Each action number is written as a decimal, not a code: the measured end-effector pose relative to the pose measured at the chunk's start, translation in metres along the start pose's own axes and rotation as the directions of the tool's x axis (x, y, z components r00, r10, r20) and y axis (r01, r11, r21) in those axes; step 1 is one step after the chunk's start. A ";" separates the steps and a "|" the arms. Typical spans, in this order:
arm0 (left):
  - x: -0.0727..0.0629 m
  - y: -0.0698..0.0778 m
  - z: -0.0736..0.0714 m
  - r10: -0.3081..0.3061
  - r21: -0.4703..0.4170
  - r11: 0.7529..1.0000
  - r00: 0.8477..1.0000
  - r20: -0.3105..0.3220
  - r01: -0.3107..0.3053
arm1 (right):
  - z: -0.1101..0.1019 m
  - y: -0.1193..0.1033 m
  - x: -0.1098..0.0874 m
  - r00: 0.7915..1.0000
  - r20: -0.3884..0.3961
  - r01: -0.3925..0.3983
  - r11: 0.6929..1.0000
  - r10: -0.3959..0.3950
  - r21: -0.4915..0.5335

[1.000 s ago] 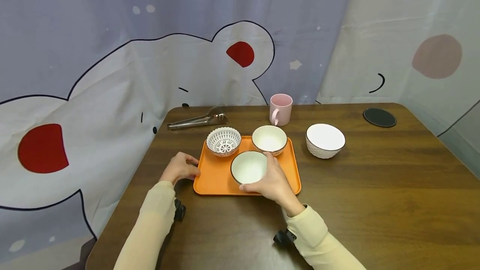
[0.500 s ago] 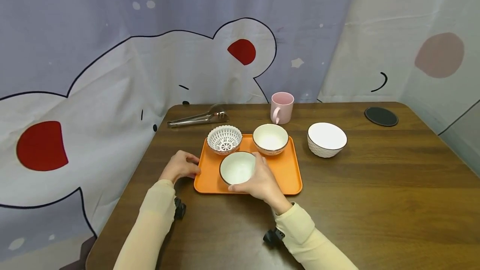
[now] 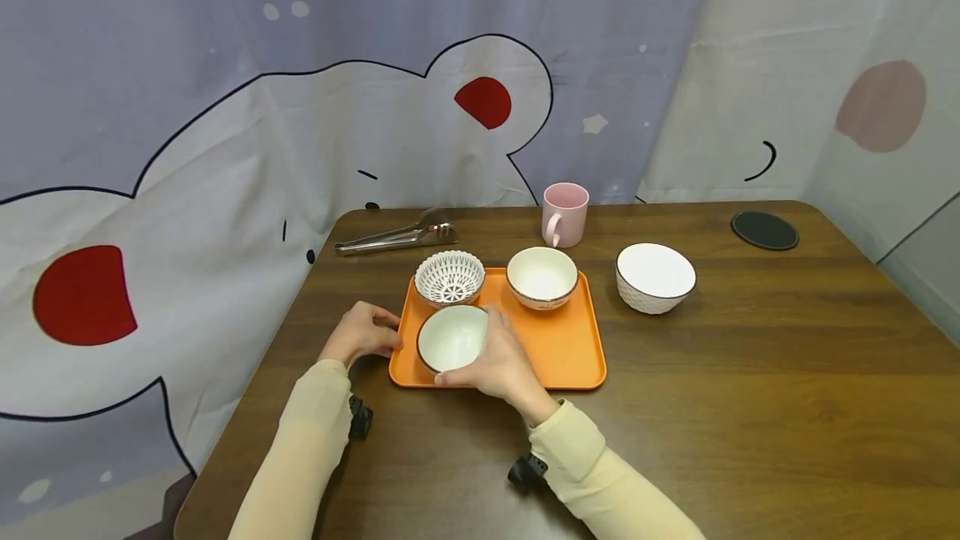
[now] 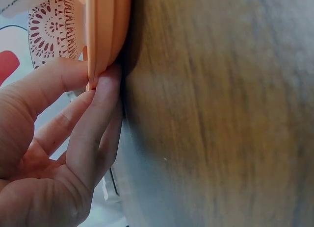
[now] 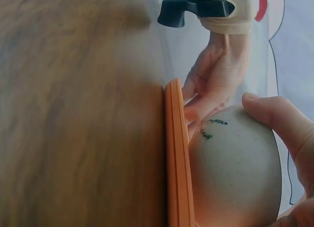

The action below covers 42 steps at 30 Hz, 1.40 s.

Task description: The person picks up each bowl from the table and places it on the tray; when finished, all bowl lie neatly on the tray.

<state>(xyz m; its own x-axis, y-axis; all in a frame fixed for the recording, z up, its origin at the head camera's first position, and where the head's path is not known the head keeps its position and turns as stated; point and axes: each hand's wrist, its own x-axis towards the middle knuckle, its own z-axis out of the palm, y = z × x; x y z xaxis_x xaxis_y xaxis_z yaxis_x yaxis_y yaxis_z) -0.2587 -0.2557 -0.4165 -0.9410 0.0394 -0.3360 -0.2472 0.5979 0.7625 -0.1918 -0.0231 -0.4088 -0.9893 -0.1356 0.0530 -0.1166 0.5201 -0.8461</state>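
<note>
My right hand (image 3: 501, 361) grips a pale bowl (image 3: 452, 338) with a dark rim, thumb and fingers spread across its sides. In the right wrist view this bowl (image 5: 235, 168) sits upright at the orange tray (image 5: 177, 153); whether its base touches cannot be told. On the left, my left hand (image 3: 363, 333) pinches the edge of the tray (image 3: 562, 357), as the left wrist view also shows with the fingers (image 4: 98, 109). Behind the gripped bowl, a patterned bowl with a scalloped rim (image 3: 450, 277) and a cream bowl (image 3: 542, 275) stand on the tray.
Right of the tray is a white textured bowl (image 3: 654, 277). A pink mug (image 3: 565, 215) stands behind the tray, and metal tongs (image 3: 397, 238) lie at the back left. A dark round disc (image 3: 765, 230) lies at the back right of the wooden table (image 3: 787, 390).
My right hand has carried the pale bowl leftward over the tray, from its middle to its front left, nearer my left hand. The left hand stays at the tray's edge.
</note>
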 end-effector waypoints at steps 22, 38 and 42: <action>0.001 0.000 -0.001 0.007 -0.018 1.000 1.000 0.010 -0.007 | -0.005 -0.004 0.000 0.997 0.061 -0.050 0.997 0.047 0.059; -0.002 -0.005 -0.001 0.027 -0.042 0.999 0.999 0.029 -0.026 | -0.036 -0.002 0.000 0.997 -0.056 -0.044 0.994 0.050 0.098; -0.001 -0.002 0.001 0.026 -0.042 0.999 0.999 0.024 -0.025 | -0.044 0.000 -0.001 0.995 -0.085 -0.035 0.995 0.043 0.092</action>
<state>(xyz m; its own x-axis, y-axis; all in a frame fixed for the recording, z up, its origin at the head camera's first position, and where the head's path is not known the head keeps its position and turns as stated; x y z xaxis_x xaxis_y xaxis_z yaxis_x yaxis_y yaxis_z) -0.2573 -0.2566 -0.4181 -0.9414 0.0741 -0.3290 -0.2328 0.5629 0.7930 -0.1945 0.0135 -0.3853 -0.9973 -0.0408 0.0612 -0.0729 0.4452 -0.8925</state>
